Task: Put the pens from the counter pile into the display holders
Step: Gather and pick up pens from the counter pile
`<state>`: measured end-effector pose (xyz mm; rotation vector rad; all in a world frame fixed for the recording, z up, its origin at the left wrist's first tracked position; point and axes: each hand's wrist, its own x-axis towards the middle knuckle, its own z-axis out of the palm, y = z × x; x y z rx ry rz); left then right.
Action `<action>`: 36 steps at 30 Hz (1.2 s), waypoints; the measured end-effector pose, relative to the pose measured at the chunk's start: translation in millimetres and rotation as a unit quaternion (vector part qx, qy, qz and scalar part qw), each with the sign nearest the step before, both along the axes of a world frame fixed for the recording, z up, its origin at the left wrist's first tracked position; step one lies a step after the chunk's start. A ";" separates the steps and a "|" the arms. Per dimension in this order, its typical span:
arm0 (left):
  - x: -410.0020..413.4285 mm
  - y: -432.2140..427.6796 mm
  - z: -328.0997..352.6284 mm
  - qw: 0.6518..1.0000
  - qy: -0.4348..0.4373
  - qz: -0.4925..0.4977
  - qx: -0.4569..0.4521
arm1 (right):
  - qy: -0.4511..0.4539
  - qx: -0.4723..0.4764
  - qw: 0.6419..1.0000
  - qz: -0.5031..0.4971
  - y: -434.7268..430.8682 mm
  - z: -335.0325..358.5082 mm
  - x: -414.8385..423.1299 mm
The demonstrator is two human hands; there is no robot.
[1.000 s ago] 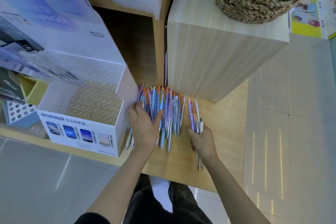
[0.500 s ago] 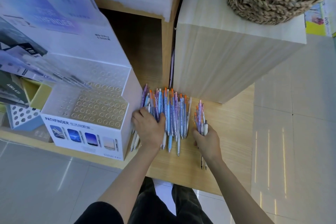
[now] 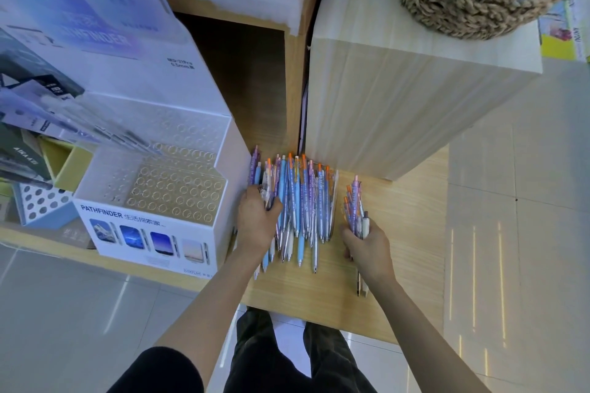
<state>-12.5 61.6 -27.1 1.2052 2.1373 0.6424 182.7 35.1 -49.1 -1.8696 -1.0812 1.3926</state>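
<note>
your left hand (image 3: 257, 222) is curling its fingers round a few pens at the left edge of the pen pile (image 3: 301, 201), just beside the side wall of the display holder (image 3: 238, 166). your right hand (image 3: 367, 247) is gripping a separate bundle (image 3: 353, 206), fingers wrapped round the lower barrels, w/ a couple of pens poking out below the wrist. the rest of the pile is lying on the counter (image 3: 405, 233), tips toward you, tops reaching toward the wooden block (image 3: 399, 99).

what's prob going to bite you:
- both hands are holding pens, so nothing's free for feeding them one at a time into the holes (image 3: 178, 195). pushing in a clump is likely jamming or missing, since each hole looks sized for one pen.
- the pens sticking out under your right wrist look loosely held. they're hanging near the counter's front edge, so a slip is prob sending them to the floor.
- lifting the left grab is likely dragging neighbours along, fanning the pile and rolling strays off the front.
- the holder is sitting right at the counter's edge and looks light. bumping it w/ your left wrist could be shoving it over.
</note>
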 end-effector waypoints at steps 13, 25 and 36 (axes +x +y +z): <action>-1.1 17.0 14.5 0.962 -0.255 0.070 0.069 | 0.016 -0.001 1.000 -0.004 -0.6 3.0 2.8; 6.1 19.9 29.6 0.901 -0.409 0.096 0.107 | 0.052 0.004 0.998 -0.047 -8.0 20.4 0.4; 43.5 18.7 65.3 0.769 -0.598 0.180 0.139 | 0.235 -0.113 0.938 -0.227 -11.6 63.6 -52.8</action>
